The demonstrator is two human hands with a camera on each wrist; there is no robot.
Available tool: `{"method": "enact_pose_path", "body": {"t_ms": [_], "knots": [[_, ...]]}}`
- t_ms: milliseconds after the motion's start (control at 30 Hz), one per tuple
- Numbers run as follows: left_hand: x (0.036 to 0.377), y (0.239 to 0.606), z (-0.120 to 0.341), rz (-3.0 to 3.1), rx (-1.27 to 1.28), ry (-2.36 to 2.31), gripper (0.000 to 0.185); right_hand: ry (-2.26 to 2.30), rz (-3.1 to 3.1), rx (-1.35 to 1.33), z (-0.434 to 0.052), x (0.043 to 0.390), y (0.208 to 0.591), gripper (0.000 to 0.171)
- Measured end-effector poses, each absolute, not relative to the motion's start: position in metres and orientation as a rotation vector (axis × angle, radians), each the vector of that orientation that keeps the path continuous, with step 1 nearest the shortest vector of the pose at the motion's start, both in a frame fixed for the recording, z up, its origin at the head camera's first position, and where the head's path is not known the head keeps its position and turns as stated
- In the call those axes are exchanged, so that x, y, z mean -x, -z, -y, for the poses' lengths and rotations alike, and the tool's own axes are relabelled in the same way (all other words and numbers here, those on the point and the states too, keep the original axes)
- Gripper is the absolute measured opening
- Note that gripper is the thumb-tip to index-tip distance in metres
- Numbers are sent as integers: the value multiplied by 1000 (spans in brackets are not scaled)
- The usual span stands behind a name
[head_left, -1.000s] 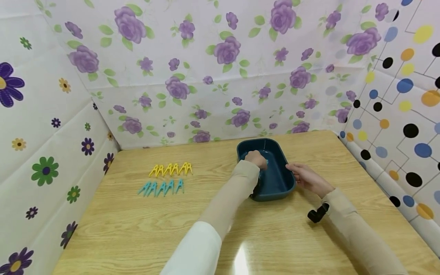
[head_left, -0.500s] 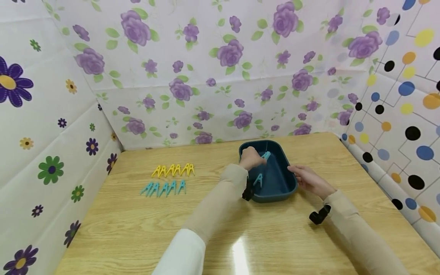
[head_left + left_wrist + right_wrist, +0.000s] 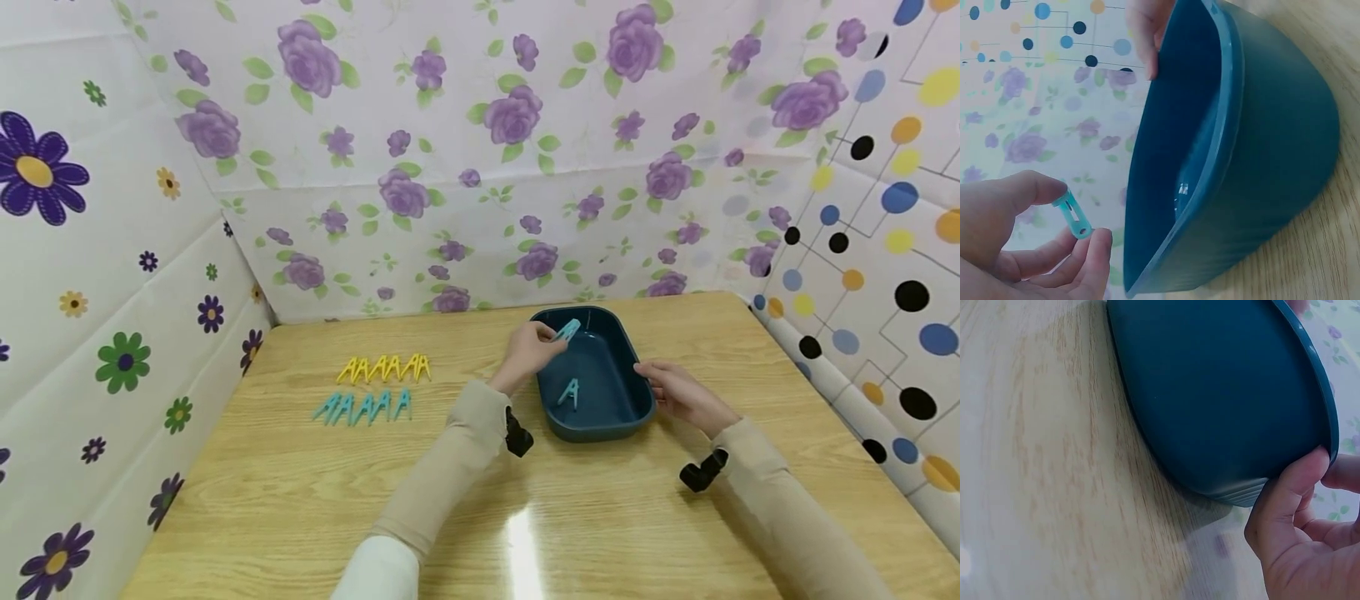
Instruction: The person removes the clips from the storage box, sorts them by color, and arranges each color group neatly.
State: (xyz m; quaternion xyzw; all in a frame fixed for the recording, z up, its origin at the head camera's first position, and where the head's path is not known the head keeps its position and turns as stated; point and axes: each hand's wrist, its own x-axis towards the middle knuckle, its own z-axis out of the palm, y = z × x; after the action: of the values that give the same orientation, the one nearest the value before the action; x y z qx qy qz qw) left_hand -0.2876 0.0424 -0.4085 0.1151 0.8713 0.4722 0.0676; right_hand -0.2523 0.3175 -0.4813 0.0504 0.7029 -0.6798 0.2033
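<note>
My left hand (image 3: 527,354) pinches a light-blue clothespin (image 3: 567,329) over the left rim of a deep blue-green plastic tub (image 3: 609,392). In the left wrist view, thumb and fingers grip that clothespin (image 3: 1074,217) beside the tub's rim. Another light-blue clothespin (image 3: 572,390) lies on the tub's floor. My right hand (image 3: 686,398) holds the tub's right rim; in the right wrist view its thumb (image 3: 1307,472) presses the outer wall just below the edge, with a finger at the rim's other side.
On the wooden table (image 3: 300,500), left of the tub, lie a row of yellow clothespins (image 3: 384,365) and, nearer, a row of light-blue clothespins (image 3: 366,407), several in each. A flower-print cloth (image 3: 465,242) stands behind the table, with patterned cloths at both sides.
My left hand has risen out of the tub and moved left, bringing a light-blue clothespin up from inside. The clothespin on the tub's floor has come into view. My right hand stays at the rim.
</note>
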Motion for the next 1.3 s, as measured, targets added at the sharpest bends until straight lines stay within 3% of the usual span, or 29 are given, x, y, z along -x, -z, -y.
{"method": "enact_pose_path", "body": {"t_ms": [900,1133,1300], "knots": [[278,420,47,-2811,-108,-1413,19,1894,-1937,-124,-317,254,481,34],[277,432,75,-2850,-31,-1281,53,1908,-1937,-132,-316,252,482,34],[274,441,99,-2905,45,-1153,52,1898,-1937,-138,-316,252,481,35]]}}
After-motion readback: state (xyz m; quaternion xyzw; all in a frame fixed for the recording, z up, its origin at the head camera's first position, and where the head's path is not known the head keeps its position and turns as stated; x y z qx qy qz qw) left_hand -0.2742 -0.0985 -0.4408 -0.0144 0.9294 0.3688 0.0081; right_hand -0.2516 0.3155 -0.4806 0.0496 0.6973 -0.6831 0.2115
